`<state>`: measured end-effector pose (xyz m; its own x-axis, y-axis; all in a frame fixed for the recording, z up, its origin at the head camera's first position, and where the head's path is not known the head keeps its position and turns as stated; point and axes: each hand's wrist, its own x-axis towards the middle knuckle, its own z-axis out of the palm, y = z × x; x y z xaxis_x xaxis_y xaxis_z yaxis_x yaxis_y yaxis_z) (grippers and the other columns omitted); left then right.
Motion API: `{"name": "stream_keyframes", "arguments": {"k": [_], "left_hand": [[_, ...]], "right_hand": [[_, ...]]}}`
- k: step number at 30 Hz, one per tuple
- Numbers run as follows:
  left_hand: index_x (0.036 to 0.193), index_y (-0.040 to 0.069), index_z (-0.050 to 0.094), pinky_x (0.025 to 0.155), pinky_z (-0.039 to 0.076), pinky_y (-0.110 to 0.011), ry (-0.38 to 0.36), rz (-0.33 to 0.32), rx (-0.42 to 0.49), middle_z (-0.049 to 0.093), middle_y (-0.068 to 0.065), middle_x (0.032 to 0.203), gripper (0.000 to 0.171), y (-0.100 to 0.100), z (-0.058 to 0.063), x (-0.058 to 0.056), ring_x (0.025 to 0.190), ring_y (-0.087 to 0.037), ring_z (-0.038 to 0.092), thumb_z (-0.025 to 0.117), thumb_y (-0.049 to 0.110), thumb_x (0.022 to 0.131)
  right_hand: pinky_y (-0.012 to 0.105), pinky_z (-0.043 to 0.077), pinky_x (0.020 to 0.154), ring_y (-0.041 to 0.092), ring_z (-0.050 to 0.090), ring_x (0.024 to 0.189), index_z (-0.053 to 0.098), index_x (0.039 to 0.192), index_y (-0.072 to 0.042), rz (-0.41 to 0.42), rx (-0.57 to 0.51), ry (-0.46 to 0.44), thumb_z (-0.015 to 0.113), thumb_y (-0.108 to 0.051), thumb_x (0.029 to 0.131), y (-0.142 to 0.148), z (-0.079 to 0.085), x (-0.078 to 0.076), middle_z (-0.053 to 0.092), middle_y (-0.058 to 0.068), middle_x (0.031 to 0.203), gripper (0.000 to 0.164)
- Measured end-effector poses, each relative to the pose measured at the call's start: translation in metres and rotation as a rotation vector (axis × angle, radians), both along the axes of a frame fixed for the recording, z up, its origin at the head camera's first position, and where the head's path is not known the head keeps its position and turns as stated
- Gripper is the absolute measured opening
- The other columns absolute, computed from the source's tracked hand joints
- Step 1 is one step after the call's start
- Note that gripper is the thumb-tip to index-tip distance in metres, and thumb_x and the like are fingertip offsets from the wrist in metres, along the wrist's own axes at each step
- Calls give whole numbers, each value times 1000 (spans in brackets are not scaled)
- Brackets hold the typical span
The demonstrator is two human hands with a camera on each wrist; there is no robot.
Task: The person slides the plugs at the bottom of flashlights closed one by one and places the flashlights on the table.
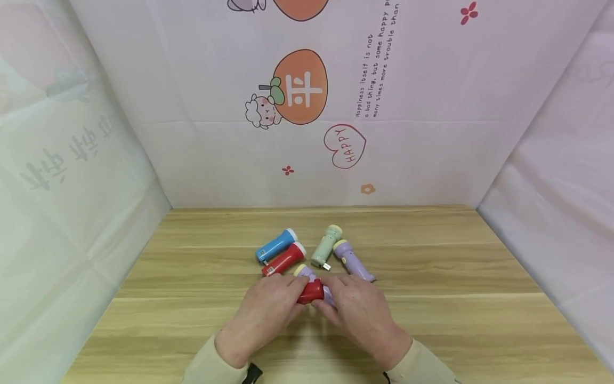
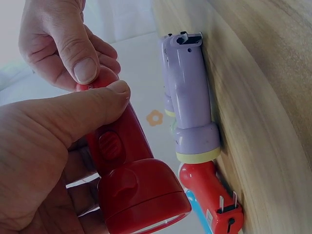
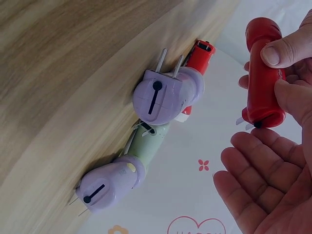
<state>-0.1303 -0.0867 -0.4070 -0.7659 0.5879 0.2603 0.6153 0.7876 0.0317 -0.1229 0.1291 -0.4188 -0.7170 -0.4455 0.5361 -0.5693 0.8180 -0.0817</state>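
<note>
In the head view my left hand (image 1: 264, 306) grips a red flashlight (image 1: 312, 292) just above the table. The left wrist view shows its wide head and a ridged switch (image 2: 111, 145), with my left thumb laid along the body. My right hand (image 1: 360, 309) is at the tail end, pinching it between thumb and index fingertip; the other fingers (image 3: 253, 180) extend loosely below. Metal prongs (image 3: 240, 121) stick out beside the tail in the right wrist view. A purple flashlight (image 1: 304, 271) lies just behind, partly hidden by the hands and the red one.
Farther back on the wooden table (image 1: 192, 266) lie a blue flashlight (image 1: 275, 246), another red flashlight (image 1: 285, 258), a green flashlight (image 1: 328, 245) and a second purple flashlight (image 1: 354, 261). Printed white cloth (image 1: 408, 149) hangs behind the table and along both sides.
</note>
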Motion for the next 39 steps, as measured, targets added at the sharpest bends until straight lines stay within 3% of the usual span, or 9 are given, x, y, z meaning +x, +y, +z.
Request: {"name": "stream_keyframes", "arguments": {"k": [16, 23, 39], "left_hand": [[132, 12, 65, 82, 61, -32, 16, -7, -4, 76, -1, 109, 57, -1, 1, 0, 84, -14, 64, 87, 38, 86], [130, 11, 66, 81, 61, -31, 32, -10, 2, 76, -2, 108, 57, 0, 1, 1, 83, -15, 65, 88, 37, 85], [129, 11, 67, 77, 60, -30, 44, -1, 11, 76, -1, 105, 55, 0, 1, 2, 82, -15, 63, 88, 36, 86]], "right_hand": [[29, 58, 61, 8, 67, 76, 76, 113, -15, -20, 17, -25, 84, -49, 85, 0, 3, 1, 78, -6, 98, 44], [30, 58, 60, 9, 69, 76, 76, 114, -15, -8, 17, 8, 85, -47, 85, -1, 0, 1, 78, -5, 97, 44], [32, 61, 67, 12, 73, 82, 75, 116, -14, 24, -20, 26, 86, -42, 86, -1, 0, 0, 79, -4, 101, 43]]}}
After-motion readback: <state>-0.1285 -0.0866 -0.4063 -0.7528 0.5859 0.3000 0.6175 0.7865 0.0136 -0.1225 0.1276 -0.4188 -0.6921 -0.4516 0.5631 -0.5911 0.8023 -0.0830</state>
